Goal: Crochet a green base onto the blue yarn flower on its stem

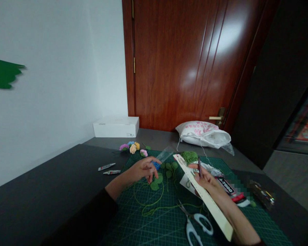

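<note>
My left hand [143, 168] rests on the green cutting mat [154, 222], fingers curled around a small blue item with a clear plastic bag [165, 154] just beyond it. My right hand [204, 179] holds a long cream ruler [207, 201] slanting toward me, together with a thin dark hook-like tool [199, 165]. Green crochet leaves [169, 169] and a green wire stem [154, 203] lie between the hands. A green yarn ball [189, 156] sits behind the ruler.
White-handled scissors [195, 223] lie on the mat near me. Crochet flowers [132, 147] and two glue tubes [109, 169] are on the dark table at left, a larger glue tube [229, 189] at right. A white box [116, 126] and white sack [204, 134] stand by the door.
</note>
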`<state>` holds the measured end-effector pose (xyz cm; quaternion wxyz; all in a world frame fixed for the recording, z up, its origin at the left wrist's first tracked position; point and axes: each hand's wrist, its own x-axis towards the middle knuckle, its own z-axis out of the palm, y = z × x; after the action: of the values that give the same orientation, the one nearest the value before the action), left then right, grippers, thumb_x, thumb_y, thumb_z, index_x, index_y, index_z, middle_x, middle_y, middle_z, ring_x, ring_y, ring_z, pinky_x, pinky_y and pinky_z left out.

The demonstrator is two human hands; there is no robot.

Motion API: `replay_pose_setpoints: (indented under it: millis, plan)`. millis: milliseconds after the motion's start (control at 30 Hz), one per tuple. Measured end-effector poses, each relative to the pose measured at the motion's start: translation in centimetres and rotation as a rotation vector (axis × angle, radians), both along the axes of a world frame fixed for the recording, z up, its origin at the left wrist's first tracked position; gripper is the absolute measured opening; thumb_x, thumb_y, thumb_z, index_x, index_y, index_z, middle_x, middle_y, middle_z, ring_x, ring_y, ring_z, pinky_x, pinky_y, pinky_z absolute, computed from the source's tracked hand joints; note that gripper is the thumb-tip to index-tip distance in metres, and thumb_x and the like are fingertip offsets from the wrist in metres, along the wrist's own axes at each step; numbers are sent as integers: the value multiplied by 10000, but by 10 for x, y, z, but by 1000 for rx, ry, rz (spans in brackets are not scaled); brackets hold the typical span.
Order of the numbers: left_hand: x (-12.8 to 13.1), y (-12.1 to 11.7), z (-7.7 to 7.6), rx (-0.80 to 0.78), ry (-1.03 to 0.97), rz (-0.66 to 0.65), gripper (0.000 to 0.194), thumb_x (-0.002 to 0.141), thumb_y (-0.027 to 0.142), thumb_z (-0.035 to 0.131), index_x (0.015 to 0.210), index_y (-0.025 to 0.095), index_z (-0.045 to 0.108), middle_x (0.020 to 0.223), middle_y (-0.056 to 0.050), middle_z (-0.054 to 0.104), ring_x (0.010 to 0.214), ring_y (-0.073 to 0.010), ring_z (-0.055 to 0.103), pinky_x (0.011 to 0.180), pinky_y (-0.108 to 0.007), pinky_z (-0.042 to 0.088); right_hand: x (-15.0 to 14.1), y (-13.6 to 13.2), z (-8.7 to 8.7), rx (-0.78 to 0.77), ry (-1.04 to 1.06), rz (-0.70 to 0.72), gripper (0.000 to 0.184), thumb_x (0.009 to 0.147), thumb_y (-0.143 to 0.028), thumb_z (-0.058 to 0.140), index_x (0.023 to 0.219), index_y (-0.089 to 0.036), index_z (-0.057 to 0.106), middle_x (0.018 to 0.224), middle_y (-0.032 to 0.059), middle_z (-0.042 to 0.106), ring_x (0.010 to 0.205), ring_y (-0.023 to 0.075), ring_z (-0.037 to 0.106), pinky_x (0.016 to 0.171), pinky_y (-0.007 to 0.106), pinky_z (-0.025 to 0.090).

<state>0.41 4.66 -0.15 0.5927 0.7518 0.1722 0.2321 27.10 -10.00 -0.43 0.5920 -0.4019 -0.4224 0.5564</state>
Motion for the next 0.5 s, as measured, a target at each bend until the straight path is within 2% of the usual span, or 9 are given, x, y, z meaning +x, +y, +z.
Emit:
replay_pose_setpoints:
  millis: [67,133,167,233,267,333,400,500]
  plan:
    - [7,-11,0,-97,2,34,399,898,346,577,1233,168,453,825,-32,659,515,-96,577,501,-228,489,-6,3,-1,45,99,-173,567,727,-429,839,1211,-265,592,669,-61,562,490,75,472,453,167,378]
    - [16,-25,-3,-114,77,63,352,937,291,464,1266,183,403,786,-4,617,493,-96,529,459,-218,459,-10,8,-4,76,171,-302,537,683,-406,871,1126,-229,625,632,-76,523,481,65,446,450,162,381]
    - [20,-32,-4,-52,125,84,364,934,249,442,1290,191,388,788,3,603,489,-94,508,461,-219,452,-10,10,-6,84,191,-354,492,657,-400,884,1038,-204,641,594,-88,485,457,53,407,427,152,356]
    - [26,-46,-7,214,217,163,411,916,175,439,1325,201,401,883,-31,625,602,-124,570,589,-280,519,-9,16,-11,90,217,-459,433,619,-392,897,882,-186,620,569,-99,455,437,42,370,402,143,330]
    - [28,-52,-8,378,246,206,439,915,146,433,1349,209,413,996,-68,641,756,-159,624,728,-330,544,-8,19,-14,95,227,-507,431,608,-387,898,843,-190,596,586,-95,476,452,47,398,413,145,351]
    - [30,-62,-9,635,295,233,511,915,102,412,1408,237,411,1246,-112,602,1090,-224,603,979,-403,478,-3,22,-17,119,224,-605,436,610,-388,887,835,-204,562,667,-73,547,537,77,500,482,168,434]
    - [31,-69,-9,758,356,200,603,905,67,397,1471,269,355,1386,-106,534,1250,-246,525,1074,-422,414,2,22,-19,157,180,-713,415,648,-401,855,865,-213,554,747,-53,588,608,102,546,531,194,471]
    - [32,-75,-8,855,488,178,715,870,19,390,1524,285,275,1425,-111,499,1273,-256,511,1072,-433,423,9,20,-17,215,91,-877,363,719,-408,798,902,-219,548,768,-52,570,572,92,495,488,193,427]
